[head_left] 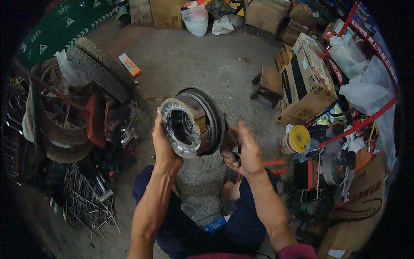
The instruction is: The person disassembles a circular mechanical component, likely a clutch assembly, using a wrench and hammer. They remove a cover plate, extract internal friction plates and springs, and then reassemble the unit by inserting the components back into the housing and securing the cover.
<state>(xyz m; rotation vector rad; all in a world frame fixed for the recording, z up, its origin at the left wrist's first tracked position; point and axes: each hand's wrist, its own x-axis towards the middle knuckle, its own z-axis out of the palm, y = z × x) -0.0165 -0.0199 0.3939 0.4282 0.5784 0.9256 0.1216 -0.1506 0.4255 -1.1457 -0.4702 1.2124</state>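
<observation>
A small metal wheel rim (211, 125) is held up above the floor, between my knees. Its silver, ring-shaped hub face (192, 146) points to the left, and the wide dark lip is on the right. My left hand (165, 144) grips the hub side, with the thumb up along the silver edge. My right hand (248, 151) is closed at the dark lip's right side, thumb raised and fingers curled around something dark. What those fingers hold is blurred and partly hidden.
Worn tyres (95, 69) and a heap of metal rods (88, 198) lie to the left. An orange and white box (129, 64) is on the floor. Right of me are a wooden stool (269, 84), cardboard boxes (302, 82) and a yellow-lidded tub (297, 139).
</observation>
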